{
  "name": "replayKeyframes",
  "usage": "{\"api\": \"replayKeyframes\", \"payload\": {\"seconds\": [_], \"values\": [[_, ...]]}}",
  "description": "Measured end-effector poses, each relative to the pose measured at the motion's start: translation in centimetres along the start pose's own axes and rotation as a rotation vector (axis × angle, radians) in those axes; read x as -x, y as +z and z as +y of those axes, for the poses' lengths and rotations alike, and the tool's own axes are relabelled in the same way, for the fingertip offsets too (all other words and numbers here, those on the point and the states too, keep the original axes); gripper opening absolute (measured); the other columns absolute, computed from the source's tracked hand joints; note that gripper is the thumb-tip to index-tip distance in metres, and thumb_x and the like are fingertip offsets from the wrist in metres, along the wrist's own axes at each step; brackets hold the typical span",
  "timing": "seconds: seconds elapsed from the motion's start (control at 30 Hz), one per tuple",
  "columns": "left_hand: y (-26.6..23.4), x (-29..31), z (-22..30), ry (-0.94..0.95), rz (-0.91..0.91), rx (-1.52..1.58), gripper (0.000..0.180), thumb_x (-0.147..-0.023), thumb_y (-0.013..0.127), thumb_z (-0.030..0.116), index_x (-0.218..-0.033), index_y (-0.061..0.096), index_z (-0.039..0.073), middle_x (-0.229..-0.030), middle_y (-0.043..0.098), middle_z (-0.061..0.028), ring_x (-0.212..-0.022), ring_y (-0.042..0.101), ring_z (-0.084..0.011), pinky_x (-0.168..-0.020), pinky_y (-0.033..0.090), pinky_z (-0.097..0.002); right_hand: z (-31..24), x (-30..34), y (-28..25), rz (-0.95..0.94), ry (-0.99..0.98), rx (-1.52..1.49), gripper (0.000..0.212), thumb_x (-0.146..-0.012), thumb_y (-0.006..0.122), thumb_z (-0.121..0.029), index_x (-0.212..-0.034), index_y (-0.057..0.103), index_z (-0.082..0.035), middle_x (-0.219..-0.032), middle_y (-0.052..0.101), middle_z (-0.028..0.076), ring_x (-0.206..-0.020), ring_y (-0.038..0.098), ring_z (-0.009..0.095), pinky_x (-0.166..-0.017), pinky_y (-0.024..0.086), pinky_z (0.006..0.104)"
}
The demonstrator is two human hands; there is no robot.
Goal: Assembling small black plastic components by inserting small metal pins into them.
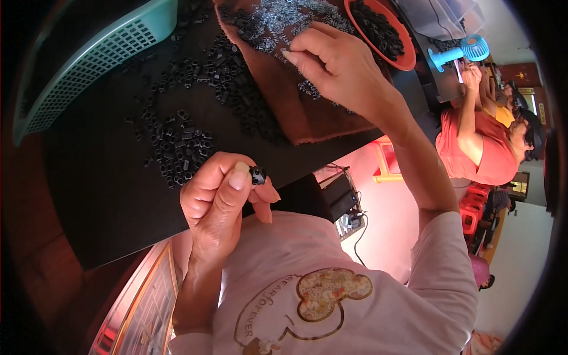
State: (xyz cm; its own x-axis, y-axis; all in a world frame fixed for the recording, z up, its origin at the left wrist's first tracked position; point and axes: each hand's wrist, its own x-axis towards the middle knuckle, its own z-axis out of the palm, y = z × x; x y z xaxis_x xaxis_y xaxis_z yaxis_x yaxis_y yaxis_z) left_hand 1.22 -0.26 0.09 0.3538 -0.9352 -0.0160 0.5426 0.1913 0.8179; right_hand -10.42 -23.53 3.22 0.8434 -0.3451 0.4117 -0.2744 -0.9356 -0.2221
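My left hand (219,195) is closed near the front edge of the dark table, pinching a small black plastic barrel (258,175) with holes in it between thumb and forefinger. Farther up and to the right, my right hand (346,65) pinches at the edge of a heap of small silvery springs (284,19). A spring shows at its fingertips. The springs lie on a brown cloth (284,106). Loose black plastic barrels (183,142) are scattered on the table beyond my left hand, with a denser pile of black pieces (236,89) beside the cloth.
A green perforated basket (97,65) stands at the left. At the far right are an orange bowl (408,61) of black pieces, a clear plastic bin (435,21) and a small blue fan (473,47). A person in a red shirt (485,145) works at the right.
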Motion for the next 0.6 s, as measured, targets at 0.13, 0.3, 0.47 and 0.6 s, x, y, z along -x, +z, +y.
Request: {"api": "replayKeyframes", "payload": {"seconds": [0.13,0.3,0.47,0.6], "values": [[-0.3,0.1,-0.2,0.029,-0.024,0.002,0.024,-0.101,0.052,0.019,-0.097,0.058,-0.003,-0.076,0.066,-0.0130,-0.054,0.058,-0.0140,-0.049,0.049,-0.0254,-3.1,-0.7,1.0,-0.016,-0.131,-0.139,0.011,-0.087,0.063,-0.020,-0.085,0.060,-0.010,-0.084,0.059,0.006,-0.073,0.062,0.030,-0.060,0.050,0.0404],[-0.2,0.2,0.0,0.004,-0.003,0.014,0.025,-0.101,0.052,0.020,-0.099,0.058,-0.004,-0.076,0.066,-0.0142,-0.054,0.058,-0.0151,-0.050,0.049,-0.0264,-5.1,-0.6,2.3,-0.165,-0.261,-0.012,0.011,-0.073,0.066,-0.009,-0.081,0.060,-0.005,-0.086,0.055,0.005,-0.080,0.065,0.024,-0.055,0.051,0.0384],[-0.2,0.3,0.1,-0.017,0.010,0.012,0.026,-0.101,0.053,0.021,-0.102,0.058,-0.004,-0.075,0.066,-0.0144,-0.054,0.058,-0.0154,-0.050,0.049,-0.0267,-6.0,-1.0,2.5,-0.215,-0.284,-0.030,0.011,-0.073,0.067,-0.009,-0.080,0.059,-0.005,-0.085,0.055,0.005,-0.081,0.065,0.024,-0.056,0.051,0.0377],[-0.2,0.3,0.2,-0.024,0.011,0.019,0.026,-0.101,0.053,0.021,-0.101,0.058,-0.004,-0.076,0.066,-0.0141,-0.055,0.059,-0.0152,-0.050,0.049,-0.0266,-6.3,-1.8,2.8,-0.248,-0.289,-0.052,0.012,-0.073,0.067,-0.009,-0.080,0.059,-0.005,-0.085,0.056,0.006,-0.079,0.065,0.025,-0.056,0.052,0.0385]]}}
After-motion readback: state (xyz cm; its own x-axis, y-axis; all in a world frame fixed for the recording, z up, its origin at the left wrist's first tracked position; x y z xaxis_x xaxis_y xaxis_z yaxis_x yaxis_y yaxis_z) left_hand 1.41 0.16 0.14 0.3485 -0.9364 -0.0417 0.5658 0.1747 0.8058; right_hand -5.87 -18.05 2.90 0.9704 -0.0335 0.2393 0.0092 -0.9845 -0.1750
